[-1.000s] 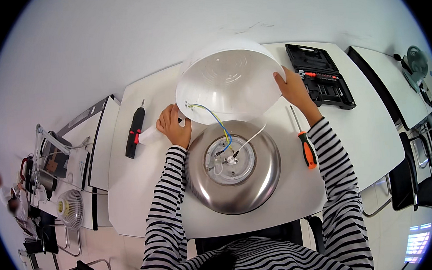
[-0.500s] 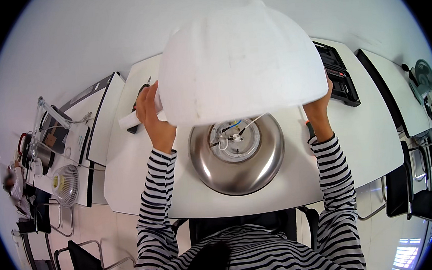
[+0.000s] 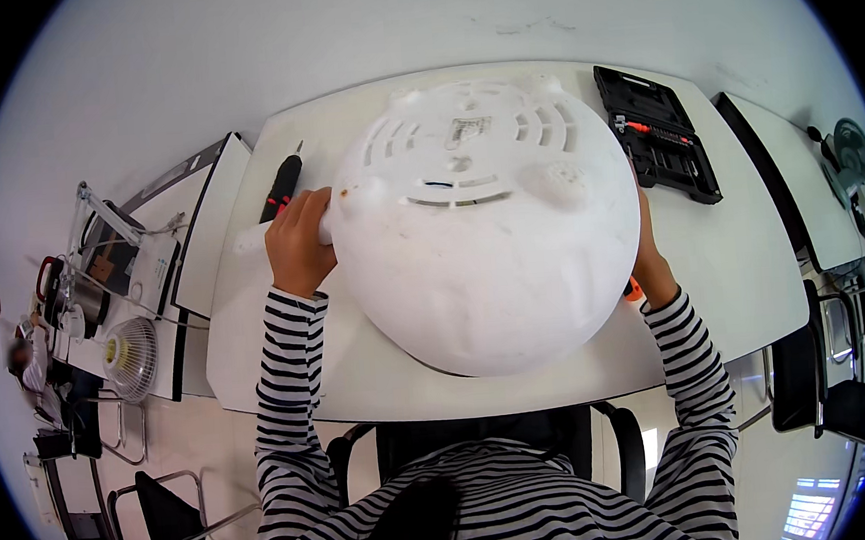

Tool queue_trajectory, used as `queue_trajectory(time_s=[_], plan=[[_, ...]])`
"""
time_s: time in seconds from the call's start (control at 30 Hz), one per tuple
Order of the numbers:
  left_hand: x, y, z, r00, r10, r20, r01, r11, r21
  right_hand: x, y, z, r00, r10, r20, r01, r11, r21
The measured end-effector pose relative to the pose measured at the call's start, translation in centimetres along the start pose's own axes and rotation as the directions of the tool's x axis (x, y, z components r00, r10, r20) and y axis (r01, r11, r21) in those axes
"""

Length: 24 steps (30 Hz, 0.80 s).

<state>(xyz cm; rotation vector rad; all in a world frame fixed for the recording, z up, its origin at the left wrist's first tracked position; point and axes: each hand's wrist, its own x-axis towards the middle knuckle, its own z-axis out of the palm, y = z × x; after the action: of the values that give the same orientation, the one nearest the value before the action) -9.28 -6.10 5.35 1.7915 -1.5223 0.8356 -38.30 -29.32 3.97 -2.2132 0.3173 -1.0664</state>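
Observation:
A white plastic appliance housing (image 3: 484,286), round and bowl-shaped, is bottom up over the table in front of me. Vent slots and stubby feet show on its upturned base. My left hand (image 3: 300,244) is closed on its left side by the white handle (image 3: 252,240) that sticks out there. At the opposite side my right hand (image 3: 652,255) grips the shell, its fingers partly hidden behind it. The shell covers the shiny metal bowl with wiring; a bit of blue wire shows through one slot. Whether the shell rests on the bowl I cannot tell.
A power screwdriver (image 3: 284,185) lies at the table's far left. An open black tool case (image 3: 659,134) with bits is at the far right. An orange-handled tool (image 3: 634,290) lies beside my right wrist. A fan (image 3: 130,361) stands on the left side table; chairs flank the table.
Both hands have lowered the white housing toward me and over the metal bowl, tipping it so its slotted base faces up. The bowl is now hidden.

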Motion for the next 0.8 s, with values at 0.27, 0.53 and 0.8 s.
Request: queue_trajectory(time_s=[0.27, 0.53, 0.8], plan=[[-3.0, -1.5, 0.6, 0.991, -0.134, 0.003, 0.134, 0.984, -0.116, -3.6, -0.3, -1.4, 0.952, 0.202, 0.231, -0.129, 0.947, -0.295], [-3.3, -1.7, 0.5, 0.956, -0.268, 0.115, 0.290, 0.918, -0.269, -3.6, -5.5, 0.2, 0.880, 0.153, 0.449, -0.048, 0.970, -0.237], [-5.3, -4.5, 2.6, 0.924, -0.361, 0.126, 0.376, 0.793, -0.479, -1.6, -6.2, 4.2, 0.890, 0.089, 0.448, -0.124, 0.991, 0.049]])
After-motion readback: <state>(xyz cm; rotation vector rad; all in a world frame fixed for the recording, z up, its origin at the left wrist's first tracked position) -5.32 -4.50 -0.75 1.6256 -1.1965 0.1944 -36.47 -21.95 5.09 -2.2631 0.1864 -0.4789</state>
